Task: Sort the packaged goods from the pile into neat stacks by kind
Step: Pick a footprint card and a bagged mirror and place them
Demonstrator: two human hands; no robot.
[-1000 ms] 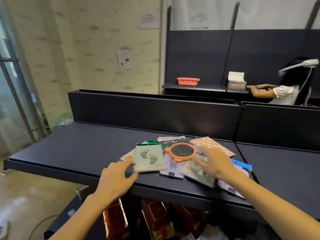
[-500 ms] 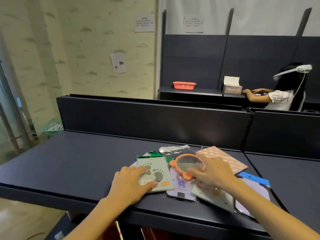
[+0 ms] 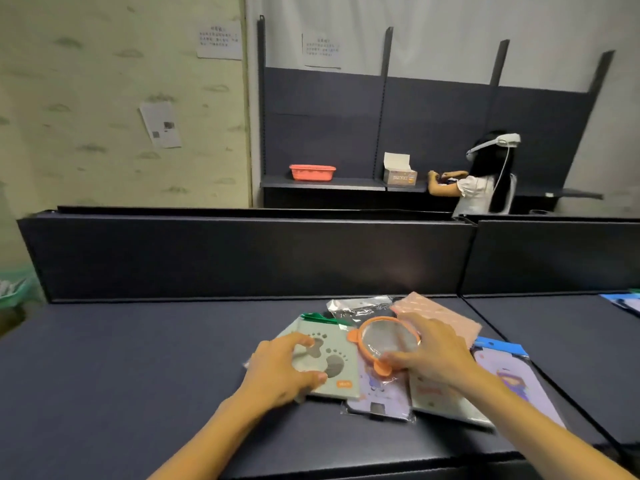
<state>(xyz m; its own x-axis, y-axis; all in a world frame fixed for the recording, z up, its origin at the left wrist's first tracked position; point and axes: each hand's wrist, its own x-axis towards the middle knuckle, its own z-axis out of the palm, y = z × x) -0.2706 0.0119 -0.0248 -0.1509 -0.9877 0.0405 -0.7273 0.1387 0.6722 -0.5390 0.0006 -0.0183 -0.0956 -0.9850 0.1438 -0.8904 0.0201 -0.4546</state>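
A pile of flat packaged goods lies on the dark shelf (image 3: pixel 138 375). My left hand (image 3: pixel 284 372) grips the grey-green footprint packet (image 3: pixel 334 362), thumb at its near edge and fingers on top. My right hand (image 3: pixel 433 355) closes on the round orange-rimmed mirror pack (image 3: pixel 384 337), fingers over its right rim. Beneath them lie a lilac cartoon packet (image 3: pixel 381 393), a pale card packet (image 3: pixel 446 403), a pink quilted packet (image 3: pixel 440 313), a clear plastic bag (image 3: pixel 356 304) and a lilac packet with a blue header (image 3: pixel 509 368).
A dark back panel (image 3: pixel 242 258) rises behind the shelf. More blue packets (image 3: pixel 623 303) lie on the neighbouring shelf at far right. Farther off, a person in a headset (image 3: pixel 485 174) works at wall shelving holding an orange basket (image 3: pixel 311 172) and an open box (image 3: pixel 400 169).
My view has tilted up and drawn closer. My left hand slid onto the footprint packet and took hold of it. My right hand moved from the pale card packet up onto the orange mirror pack.
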